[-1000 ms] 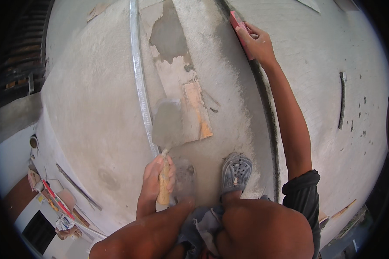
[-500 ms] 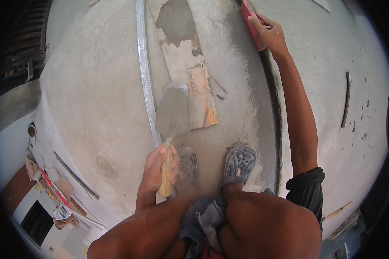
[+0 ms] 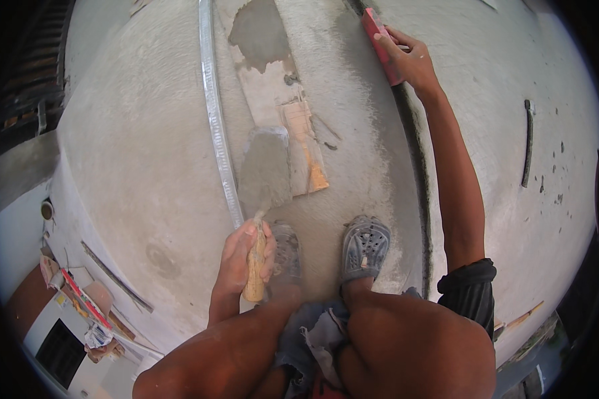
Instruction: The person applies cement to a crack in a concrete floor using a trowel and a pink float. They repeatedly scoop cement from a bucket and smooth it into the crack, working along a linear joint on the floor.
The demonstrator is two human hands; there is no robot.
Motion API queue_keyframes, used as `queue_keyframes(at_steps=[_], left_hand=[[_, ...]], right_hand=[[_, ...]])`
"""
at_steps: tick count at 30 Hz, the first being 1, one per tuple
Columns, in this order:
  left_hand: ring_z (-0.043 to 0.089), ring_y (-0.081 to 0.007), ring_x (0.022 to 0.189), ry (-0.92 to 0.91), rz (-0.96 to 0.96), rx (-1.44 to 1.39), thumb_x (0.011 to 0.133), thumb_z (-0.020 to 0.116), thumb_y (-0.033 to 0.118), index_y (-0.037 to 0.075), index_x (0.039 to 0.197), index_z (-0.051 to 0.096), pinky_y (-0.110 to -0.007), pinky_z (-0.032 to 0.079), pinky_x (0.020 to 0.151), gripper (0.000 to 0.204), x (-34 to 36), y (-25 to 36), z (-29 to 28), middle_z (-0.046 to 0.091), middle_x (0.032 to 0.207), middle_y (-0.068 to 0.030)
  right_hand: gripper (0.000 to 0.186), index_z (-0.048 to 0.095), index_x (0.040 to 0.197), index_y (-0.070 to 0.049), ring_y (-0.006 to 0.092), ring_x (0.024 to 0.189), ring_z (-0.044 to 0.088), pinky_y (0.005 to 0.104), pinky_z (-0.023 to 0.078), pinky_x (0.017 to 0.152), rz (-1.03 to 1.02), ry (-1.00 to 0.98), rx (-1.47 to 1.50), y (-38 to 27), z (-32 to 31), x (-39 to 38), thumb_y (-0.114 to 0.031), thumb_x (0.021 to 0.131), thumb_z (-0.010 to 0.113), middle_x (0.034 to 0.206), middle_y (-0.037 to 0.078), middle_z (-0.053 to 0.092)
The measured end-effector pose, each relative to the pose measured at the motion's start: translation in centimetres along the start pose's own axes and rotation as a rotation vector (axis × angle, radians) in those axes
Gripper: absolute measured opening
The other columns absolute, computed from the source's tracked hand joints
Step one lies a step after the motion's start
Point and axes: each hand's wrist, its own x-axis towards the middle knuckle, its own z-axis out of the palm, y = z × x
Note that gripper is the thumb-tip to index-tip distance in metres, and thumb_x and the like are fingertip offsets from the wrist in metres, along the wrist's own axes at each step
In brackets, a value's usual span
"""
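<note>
The person's left hand (image 3: 241, 261) is gripping a wooden-handled trowel (image 3: 266, 174), its fingers clamped around the handle while the grey-coated blade is overlapping, in this view, the near end of a mortar-smeared board (image 3: 265, 93). The right hand (image 3: 411, 63) is reaching forward, its fingers clamped on a flat red block (image 3: 381, 50) beside a dark groove (image 3: 416, 159) in the concrete floor (image 3: 140, 153). Left of the board, a silvery metal bar (image 3: 213, 110) is showing faint marks, too small to read. Perforated grey clogs (image 3: 366, 247) are covering the person's feet.
</note>
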Motion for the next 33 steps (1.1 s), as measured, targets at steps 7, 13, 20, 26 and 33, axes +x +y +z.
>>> queue_keyframes(at_steps=[7,13,20,26,33], left_hand=[[0.052,-0.0132,0.050,-0.012,-0.014,0.048,0.115,0.041,0.035,0.002,0.115,0.054,-0.028,0.049,0.045,0.035,0.2,-0.1,0.5,0.054,0.082,-0.0078],[0.052,-0.0129,0.050,-0.037,-0.021,0.030,0.114,0.042,0.035,0.003,0.113,0.053,-0.028,0.048,0.045,0.035,0.1,-0.2,1.1,0.054,0.082,-0.0075],[0.052,-0.0129,0.051,-0.039,-0.014,0.046,0.115,0.043,0.035,0.003,0.114,0.053,-0.029,0.047,0.046,0.034,0.0,-0.4,1.5,0.054,0.082,-0.0074],[0.052,-0.0133,0.051,-0.061,-0.028,0.035,0.114,0.044,0.036,0.003,0.114,0.053,-0.029,0.047,0.045,0.034,0.2,-0.6,1.6,0.054,0.082,-0.0075],[0.050,-0.0132,0.049,-0.062,-0.047,0.022,0.114,0.045,0.038,0.004,0.113,0.053,-0.028,0.045,0.043,0.035,0.2,-0.6,1.8,0.053,0.082,-0.0076]], right_hand=[[0.073,0.067,0.143,-0.001,0.0232,0.105,0.069,0.0359,0.054,0.094,0.039,-0.024,-0.012,0.2,-0.6,-1.5,-0.049,0.090,0.078,0.117,0.017,0.073],[0.074,0.065,0.145,0.000,0.0223,0.100,0.068,0.0355,0.054,0.091,0.043,-0.032,-0.004,0.5,-0.8,-3.0,-0.049,0.091,0.078,0.116,0.017,0.073],[0.076,0.064,0.144,0.003,0.0232,0.102,0.068,0.0362,0.054,0.091,0.072,-0.028,-0.016,0.7,-1.3,-4.9,-0.049,0.090,0.078,0.118,0.020,0.073],[0.075,0.064,0.143,0.004,0.0223,0.099,0.069,0.0347,0.054,0.088,0.026,-0.007,-0.022,1.4,-1.8,-6.6,-0.048,0.091,0.077,0.112,0.020,0.074],[0.073,0.065,0.142,0.004,0.0195,0.092,0.066,0.0333,0.053,0.083,0.018,0.015,0.007,2.1,-2.4,-8.9,-0.048,0.092,0.077,0.106,0.016,0.072]])
